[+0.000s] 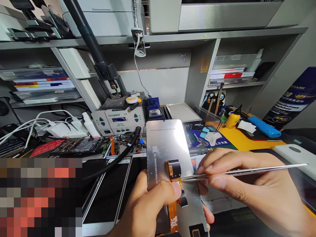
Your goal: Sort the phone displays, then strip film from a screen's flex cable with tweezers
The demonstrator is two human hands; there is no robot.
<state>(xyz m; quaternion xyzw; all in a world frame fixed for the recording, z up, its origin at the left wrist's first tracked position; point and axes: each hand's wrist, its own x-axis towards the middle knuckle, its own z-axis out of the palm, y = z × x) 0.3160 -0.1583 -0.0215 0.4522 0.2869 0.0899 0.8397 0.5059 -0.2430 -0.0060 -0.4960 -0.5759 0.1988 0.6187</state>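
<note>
My left hand grips a phone display panel, its silver metal back turned towards me and tilted upright. The left thumb presses on the orange flex cable that runs down the panel's back. Between the fingers and thumb of my right hand is a pair of metal tweezers, pointing left. Their tips meet the flex cable just above my left thumb; whether they pinch it I cannot tell. Black tape-covered parts of the cable stand out above and below the tips. My left fingers are mostly hidden behind the panel.
Behind the panel stands a soldering station with a black hose. Phone screens lie at left, near a tray of small parts. At right are a yellow bottle, a blue-handled tool and a large spray can.
</note>
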